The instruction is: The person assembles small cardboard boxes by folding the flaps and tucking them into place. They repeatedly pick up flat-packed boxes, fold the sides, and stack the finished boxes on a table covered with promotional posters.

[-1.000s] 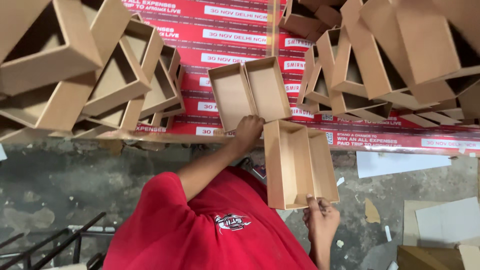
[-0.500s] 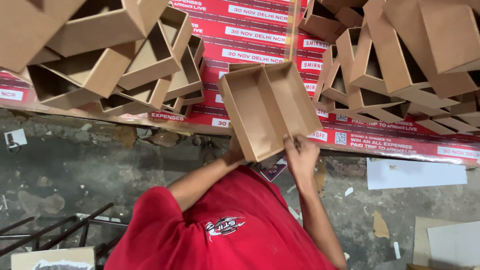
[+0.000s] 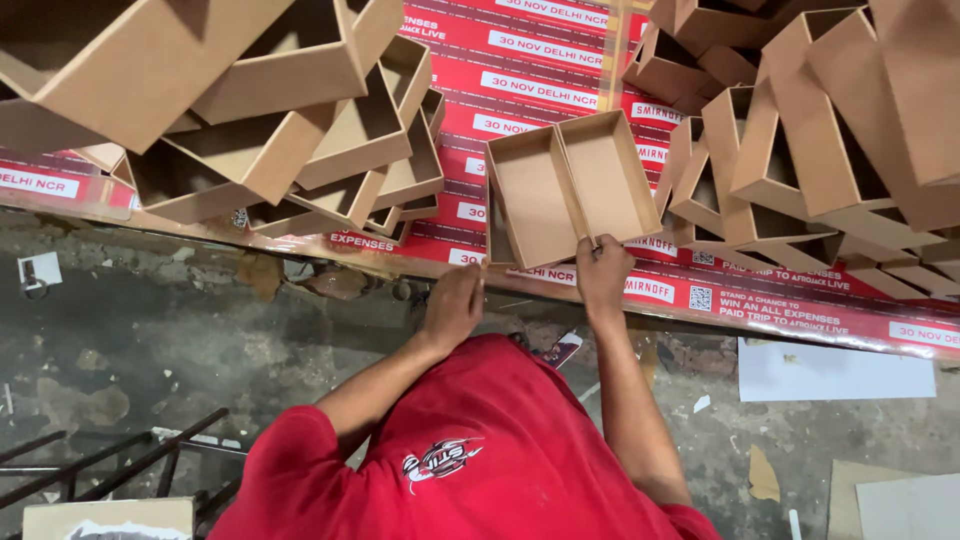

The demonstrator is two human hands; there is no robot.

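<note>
Two-compartment cardboard tray (image 3: 572,187) — matte, brown, rectangular — at both hands' fingertips (image 3: 598,247).

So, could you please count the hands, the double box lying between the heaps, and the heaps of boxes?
hands: 2 (left hand, right hand)
double box: 1
heaps of boxes: 2 (left heap, right heap)
total: 5

Brown cardboard trays (image 3: 572,187) (red banner (image 3: 560,60) beneath)
</note>
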